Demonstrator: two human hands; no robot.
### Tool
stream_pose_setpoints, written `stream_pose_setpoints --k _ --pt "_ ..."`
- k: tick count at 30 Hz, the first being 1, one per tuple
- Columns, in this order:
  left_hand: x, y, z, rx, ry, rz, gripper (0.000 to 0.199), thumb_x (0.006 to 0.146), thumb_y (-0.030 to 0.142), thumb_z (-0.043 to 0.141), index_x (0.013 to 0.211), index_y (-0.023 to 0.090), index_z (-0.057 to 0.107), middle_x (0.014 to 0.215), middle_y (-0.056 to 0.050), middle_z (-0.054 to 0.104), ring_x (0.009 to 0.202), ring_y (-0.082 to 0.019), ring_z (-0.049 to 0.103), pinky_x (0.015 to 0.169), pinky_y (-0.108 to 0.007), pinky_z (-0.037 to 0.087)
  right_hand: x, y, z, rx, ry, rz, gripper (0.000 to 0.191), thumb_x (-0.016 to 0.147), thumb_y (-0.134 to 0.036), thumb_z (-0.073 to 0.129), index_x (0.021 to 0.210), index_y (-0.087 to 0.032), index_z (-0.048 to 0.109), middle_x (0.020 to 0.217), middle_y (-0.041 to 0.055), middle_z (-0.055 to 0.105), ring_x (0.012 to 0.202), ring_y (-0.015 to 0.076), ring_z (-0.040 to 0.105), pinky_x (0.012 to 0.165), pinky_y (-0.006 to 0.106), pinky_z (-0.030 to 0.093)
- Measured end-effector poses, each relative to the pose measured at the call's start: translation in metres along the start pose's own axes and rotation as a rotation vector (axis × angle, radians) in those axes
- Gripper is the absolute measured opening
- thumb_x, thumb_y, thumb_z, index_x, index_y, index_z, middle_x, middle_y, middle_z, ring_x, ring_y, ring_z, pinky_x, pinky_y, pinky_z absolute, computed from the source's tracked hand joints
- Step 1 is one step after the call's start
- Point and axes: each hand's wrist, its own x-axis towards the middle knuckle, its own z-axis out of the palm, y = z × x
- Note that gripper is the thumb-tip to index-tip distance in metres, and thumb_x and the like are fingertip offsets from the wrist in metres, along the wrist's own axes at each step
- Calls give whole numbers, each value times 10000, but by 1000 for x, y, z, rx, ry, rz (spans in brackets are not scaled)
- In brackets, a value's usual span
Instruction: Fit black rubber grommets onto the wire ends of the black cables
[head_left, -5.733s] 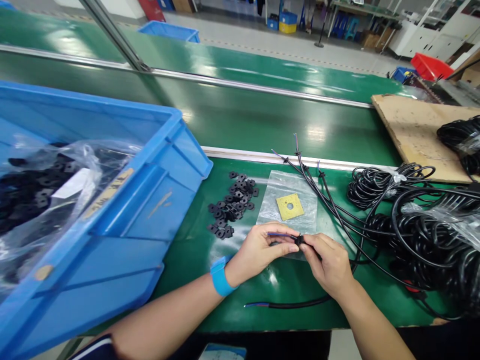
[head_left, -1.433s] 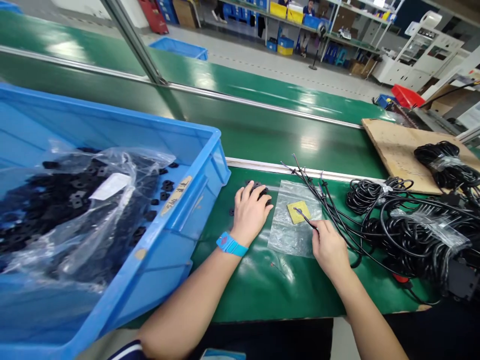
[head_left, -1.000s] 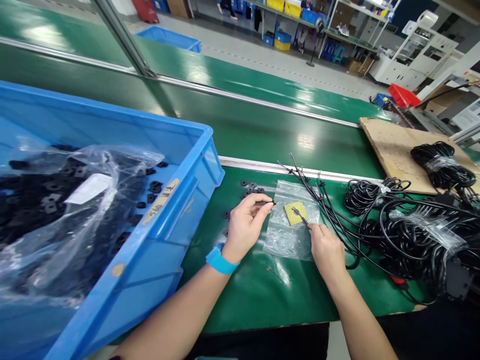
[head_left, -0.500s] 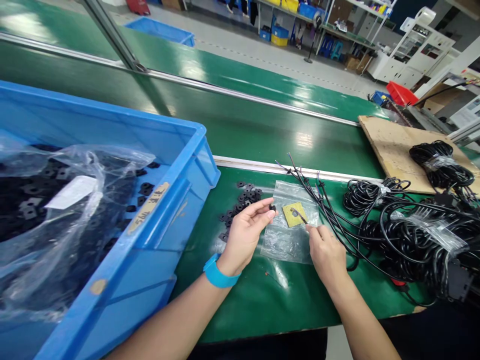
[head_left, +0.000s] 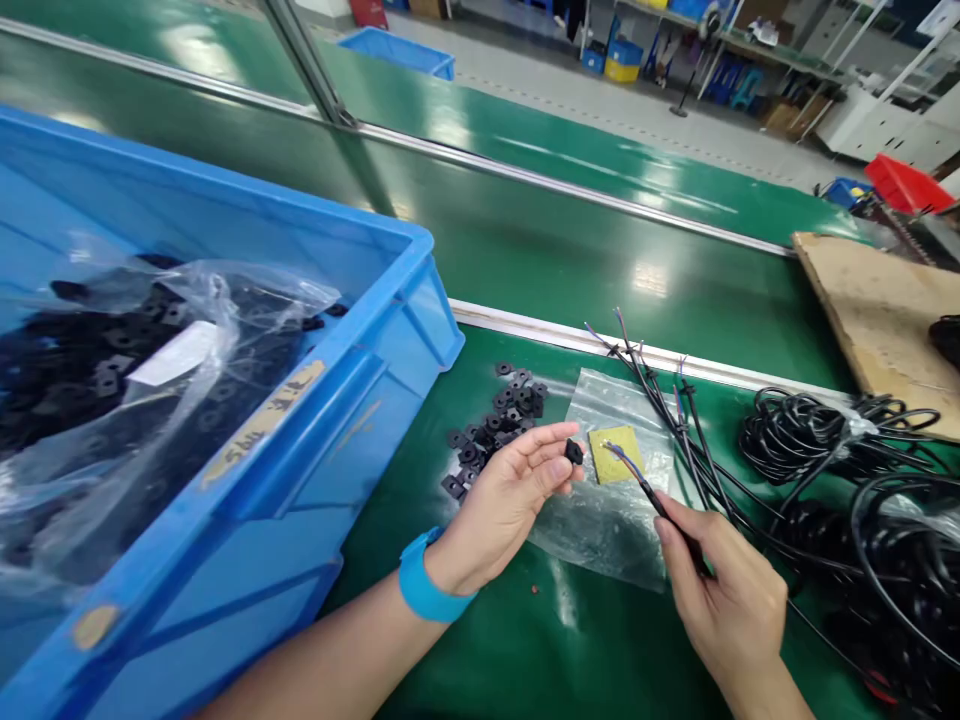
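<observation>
My left hand (head_left: 510, 490), with a blue wristband (head_left: 424, 580), pinches a small black plastic piece (head_left: 574, 452) between thumb and fingertips. To its right, my right hand (head_left: 724, 585) grips a black cable (head_left: 656, 497) near its end. Thin blue and other coloured wires stick out of the cable, and their tips lie over a yellow sponge (head_left: 622, 466). Whether the tips touch the sponge I cannot tell. A clear plastic bag (head_left: 600, 545) lies flat under the sponge. Beyond my left hand is a loose heap of similar black pieces (head_left: 495, 425).
A big blue bin (head_left: 382, 370) at left holds bagged black pieces. Coiled black cables (head_left: 810, 430) crowd the right side, their wire ends (head_left: 637, 365) reaching the white rail (head_left: 525, 328). A cardboard sheet (head_left: 862, 310) lies behind them on the green bench.
My right hand has moved back and right, and the cable with its coloured wires now shows clearly. My left hand still pinches the black piece. The view has shifted.
</observation>
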Motion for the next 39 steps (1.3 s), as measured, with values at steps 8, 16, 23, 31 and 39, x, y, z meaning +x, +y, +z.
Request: stream_pose_setpoints --k 8,16,23,31,39 --pt "1 -4 -3 -15 -8 -42 471 649 494 933 976 186 795 878 -50 745 742 -125 660 702 -243 509 0 -4 -4 30 -11 -77 386 864 4 716 1220 -142 678 929 40 758 731 108 671 718 239 557" --pt "-2 -3 -2 30 -27 -32 453 634 492 940 945 190 809 822 -45 747 703 -120 654 690 -243 517 -3 -5 0 29 -44 -88 407 870 -21 718 1243 -178 675 900 42 750 695 138 669 655 286 552" --pt "1 -1 -4 90 -18 30 423 621 492 944 926 220 834 805 -34 759 694 -118 674 673 -221 544 -3 -4 -6 -61 -90 -121 331 907 -53 697 1224 -145 675 830 19 711 673 110 638 681 271 529" --pt "-8 -12 -6 340 -188 -98 399 641 406 951 971 212 839 809 -67 776 733 -160 705 658 -230 563 -4 -6 -4 -12 -118 -137 330 907 -73 692 1230 -143 673 843 34 718 679 127 651 632 273 543" --pt "-15 -15 2 296 -292 20 274 614 386 962 826 257 846 837 -61 765 701 -165 706 667 -273 596 -6 -14 -3 115 -104 -108 307 929 -56 631 1221 -148 654 881 56 736 678 134 659 611 260 534"
